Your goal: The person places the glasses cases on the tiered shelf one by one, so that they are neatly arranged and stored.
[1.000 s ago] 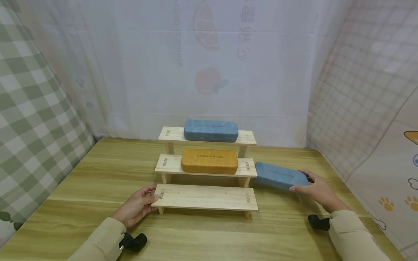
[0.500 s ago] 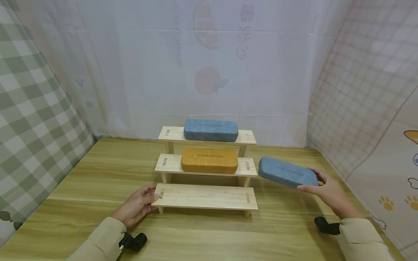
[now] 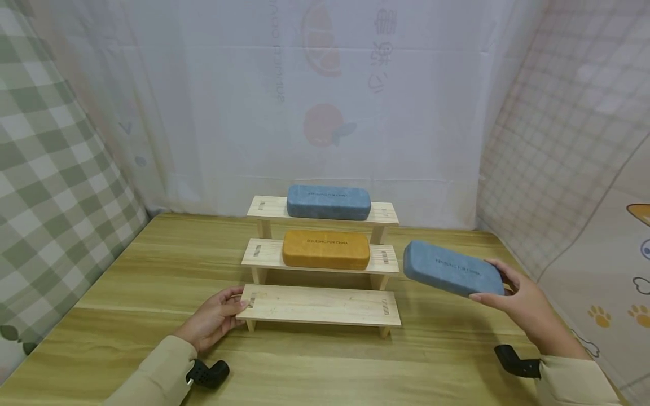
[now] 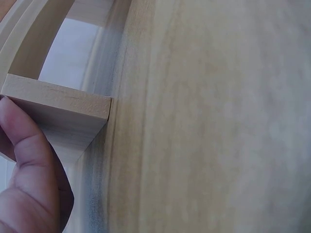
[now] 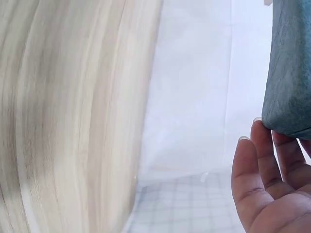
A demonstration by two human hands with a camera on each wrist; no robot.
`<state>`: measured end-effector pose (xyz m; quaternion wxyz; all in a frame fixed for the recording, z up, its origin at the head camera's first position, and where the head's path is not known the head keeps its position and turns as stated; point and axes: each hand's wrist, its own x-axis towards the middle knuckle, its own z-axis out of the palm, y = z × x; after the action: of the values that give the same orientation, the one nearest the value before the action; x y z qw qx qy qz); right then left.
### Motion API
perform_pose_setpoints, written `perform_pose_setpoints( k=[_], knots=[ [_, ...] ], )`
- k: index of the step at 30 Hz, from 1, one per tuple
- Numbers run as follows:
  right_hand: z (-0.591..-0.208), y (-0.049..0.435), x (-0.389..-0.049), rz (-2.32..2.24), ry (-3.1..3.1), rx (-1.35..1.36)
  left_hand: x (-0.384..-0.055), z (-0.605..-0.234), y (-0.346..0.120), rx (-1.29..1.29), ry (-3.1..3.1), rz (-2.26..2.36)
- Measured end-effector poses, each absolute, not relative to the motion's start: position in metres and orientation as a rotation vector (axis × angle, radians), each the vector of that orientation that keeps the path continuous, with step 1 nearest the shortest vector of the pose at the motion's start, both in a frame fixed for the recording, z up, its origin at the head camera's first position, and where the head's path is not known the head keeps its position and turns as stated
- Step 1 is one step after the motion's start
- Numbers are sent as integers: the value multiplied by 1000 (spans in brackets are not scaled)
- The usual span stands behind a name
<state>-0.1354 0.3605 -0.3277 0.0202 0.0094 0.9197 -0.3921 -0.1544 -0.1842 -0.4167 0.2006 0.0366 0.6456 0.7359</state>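
Note:
My right hand [image 3: 525,307] grips the right end of a blue glasses case [image 3: 452,268], thumb at the near edge and fingers behind. The case is held above the table, right of the wooden stand, its left end tilted up. In the right wrist view, the fingertips [image 5: 248,155] meet the lower end of the blue case [image 5: 291,73]. With my left hand [image 3: 215,321] I pinch the left end of the lowest wooden step [image 3: 317,304], which bears nothing. A yellow-brown glasses case [image 3: 326,251] lies on the middle step [image 3: 261,254]; another blue case [image 3: 328,203] sits on the top step [image 3: 266,207].
The wood-grain table [image 3: 167,265] reaches back to a white printed cloth [image 3: 218,124]. A green checked cloth [image 3: 45,124] slopes up on the left, and a pale cloth with paw prints [image 3: 599,316] stands along the right edge. Black wrist mounts [image 3: 208,373] stick out from the sleeves.
My right hand has lifted the blue case and carried it rightward, away from the stand's right side. The left hand and the other two cases have stayed in place.

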Motion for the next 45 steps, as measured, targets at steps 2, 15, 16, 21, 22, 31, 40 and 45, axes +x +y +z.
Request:
perform_pose_setpoints(
  k=[2,15,16,21,22,31,40,45],
  knots=[
    [-326,358,-133,-1219,2850,20,-155,-417,-184,103,1802,2059],
    [-334,322,-119,-1328,2862,-33,-154,-418,-184,110,1802,2063],
    [-335,318,-119,-1341,2861,-44,-155,-418,-184,110,1803,2063],
    [-338,297,-116,-1349,2873,-91,-155,-417,-184,116,1802,2066],
    [-339,294,-116,-1347,2879,-101,-155,-417,-184,117,1800,2067],
    [-346,266,-117,-1347,2906,-155,-153,-417,-184,103,1795,2068],
    [-352,241,-121,-1342,2915,-213,-153,-417,-185,113,1813,2045],
    [-356,228,-124,-1365,2918,-276,-153,-416,-185,110,1820,2039]
  ],
)
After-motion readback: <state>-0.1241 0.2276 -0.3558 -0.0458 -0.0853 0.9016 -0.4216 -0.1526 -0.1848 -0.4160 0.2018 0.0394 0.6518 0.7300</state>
